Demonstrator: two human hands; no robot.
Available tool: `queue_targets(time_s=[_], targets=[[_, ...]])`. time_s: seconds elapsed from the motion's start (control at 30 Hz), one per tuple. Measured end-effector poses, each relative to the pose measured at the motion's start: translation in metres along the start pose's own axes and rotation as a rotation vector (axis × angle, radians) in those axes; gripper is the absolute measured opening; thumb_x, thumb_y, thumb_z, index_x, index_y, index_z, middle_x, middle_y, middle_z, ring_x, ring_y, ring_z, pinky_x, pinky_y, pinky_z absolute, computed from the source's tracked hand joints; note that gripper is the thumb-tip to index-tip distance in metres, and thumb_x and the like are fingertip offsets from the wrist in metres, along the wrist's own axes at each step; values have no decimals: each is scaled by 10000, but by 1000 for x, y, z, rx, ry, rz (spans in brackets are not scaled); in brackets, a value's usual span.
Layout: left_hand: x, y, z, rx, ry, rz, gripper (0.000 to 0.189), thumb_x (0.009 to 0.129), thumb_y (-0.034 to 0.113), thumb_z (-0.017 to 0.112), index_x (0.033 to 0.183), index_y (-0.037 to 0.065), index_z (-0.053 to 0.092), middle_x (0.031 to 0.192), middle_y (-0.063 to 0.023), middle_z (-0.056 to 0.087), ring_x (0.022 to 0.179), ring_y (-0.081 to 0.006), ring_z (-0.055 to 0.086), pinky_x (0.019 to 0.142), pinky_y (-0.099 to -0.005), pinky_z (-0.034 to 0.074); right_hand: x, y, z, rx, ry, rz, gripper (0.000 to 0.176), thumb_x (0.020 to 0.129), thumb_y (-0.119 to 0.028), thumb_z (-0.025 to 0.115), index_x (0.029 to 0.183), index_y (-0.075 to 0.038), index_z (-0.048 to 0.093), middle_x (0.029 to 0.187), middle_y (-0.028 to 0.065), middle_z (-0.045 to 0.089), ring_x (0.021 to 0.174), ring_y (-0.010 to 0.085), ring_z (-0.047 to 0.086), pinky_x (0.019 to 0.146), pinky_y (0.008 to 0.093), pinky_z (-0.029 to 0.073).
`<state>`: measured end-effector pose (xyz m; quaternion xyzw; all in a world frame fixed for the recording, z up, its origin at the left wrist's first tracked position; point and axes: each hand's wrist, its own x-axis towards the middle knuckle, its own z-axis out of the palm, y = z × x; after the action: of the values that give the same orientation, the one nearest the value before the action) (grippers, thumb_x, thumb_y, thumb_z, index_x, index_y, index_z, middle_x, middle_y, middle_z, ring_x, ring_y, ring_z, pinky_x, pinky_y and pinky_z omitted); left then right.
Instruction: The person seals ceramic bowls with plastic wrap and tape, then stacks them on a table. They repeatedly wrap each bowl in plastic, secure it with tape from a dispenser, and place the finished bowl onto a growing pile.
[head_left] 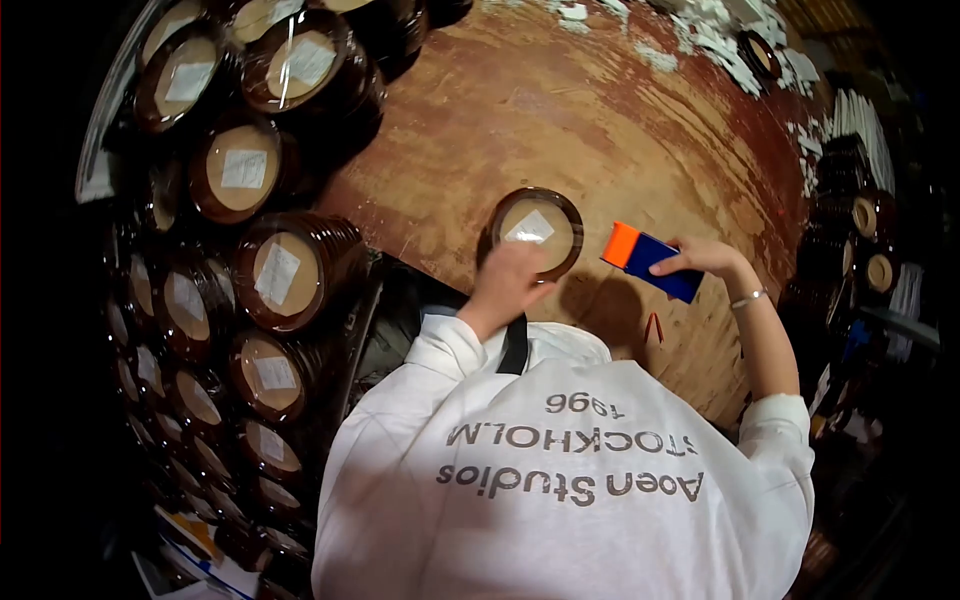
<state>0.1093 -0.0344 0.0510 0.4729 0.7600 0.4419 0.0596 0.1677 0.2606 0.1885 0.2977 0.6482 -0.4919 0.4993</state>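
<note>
A round brown dish with a tan centre and a white label lies on the wooden table. Over its lower left part is my left hand, its fingers bent; whether they pinch anything is hidden. To the right of the dish, my right hand is closed round a dark blue box, with the thumb on its face. An orange piece forms the end of the box nearest the dish.
Many stacked brown dishes fill the left side. White scraps lie along the table's far right edge. More dishes stand at the right. A small red object lies near my body on the table.
</note>
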Motion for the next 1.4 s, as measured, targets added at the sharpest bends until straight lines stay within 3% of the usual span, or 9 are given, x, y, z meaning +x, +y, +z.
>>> queue_targets(time_s=[0.07, 0.27, 0.53, 0.63, 0.67, 0.73, 0.87, 1.17, 1.4], targets=[[2, 25, 13, 97, -174, 122, 481, 657, 204, 628, 1067, 12, 465, 1032, -138, 480, 992, -287, 451, 898, -383, 342, 11, 4, -6, -23, -59, 47, 618, 683, -349, 692, 1062, 66, 434, 821, 130, 579, 606, 212, 623, 545, 289, 515], [-1, -3, 50, 492, -191, 176, 388, 724, 92, 465, 1096, -16, 451, 1069, -134, 489, 1018, -248, 459, 899, -333, 361, 31, 19, -12, -5, -16, -11, 620, 692, -411, 665, 1027, 74, 473, 792, 158, 594, 600, 223, 626, 545, 292, 520], [14, -19, 14, 244, -242, 235, 411, 699, 29, 514, 1108, 4, 481, 1066, -157, 529, 966, -281, 530, 799, -342, 448, 63, 42, -20, 29, -28, -41, 634, 695, -471, 640, 1065, 28, 516, 978, 123, 583, 876, 169, 570, 771, 275, 453], [38, -25, -14, 5, -291, 145, 427, 706, 57, 621, 1111, 21, 491, 1035, -170, 558, 929, -278, 561, 775, -332, 454, 79, 47, -19, 352, -90, -174, 522, 727, -444, 621, 1042, -34, 545, 883, 99, 611, 675, 158, 596, 618, 264, 500], [41, -28, -18, 10, -303, 157, 427, 706, 57, 621, 1111, 21, 491, 1035, -170, 558, 929, -278, 561, 775, -332, 454, 81, 45, -19, 365, -85, -184, 522, 727, -444, 621, 1042, -34, 545, 883, 99, 611, 675, 158, 596, 618, 264, 500], [50, -34, -24, -96, -292, -148, 404, 726, 96, 631, 1096, -1, 499, 995, -174, 575, 900, -281, 575, 754, -309, 453, 77, 33, -18, 484, -148, -216, 561, 759, -452, 578, 1125, -35, 493, 848, 96, 613, 653, 146, 603, 642, 258, 497], [63, -34, -24, -156, -253, -290, 415, 704, 199, 659, 1055, 13, 538, 877, -183, 598, 741, -302, 591, 645, -315, 461, 90, 37, -7, 644, -131, -263, 493, 778, -423, 570, 1095, -49, 519, 798, 87, 616, 592, 144, 601, 541, 251, 503], [72, -49, -13, -217, -331, -337, 409, 670, 186, 686, 1017, 4, 568, 902, -172, 608, 766, -256, 611, 665, -291, 464, 129, 76, 55, 1241, -280, -391, 422, 795, -386, 563, 1012, -27, 529, 768, 126, 619, 600, 189, 617, 566, 298, 528], [82, -36, -21, -90, -439, -295, 429, 658, 181, 694, 1026, 3, 566, 923, -175, 604, 844, -267, 600, 726, -293, 458, 127, 93, 79, 1324, -308, -476, 435, 800, -384, 556, 1003, -1, 521, 801, 120, 620, 637, 184, 619, 602, 291, 524]])
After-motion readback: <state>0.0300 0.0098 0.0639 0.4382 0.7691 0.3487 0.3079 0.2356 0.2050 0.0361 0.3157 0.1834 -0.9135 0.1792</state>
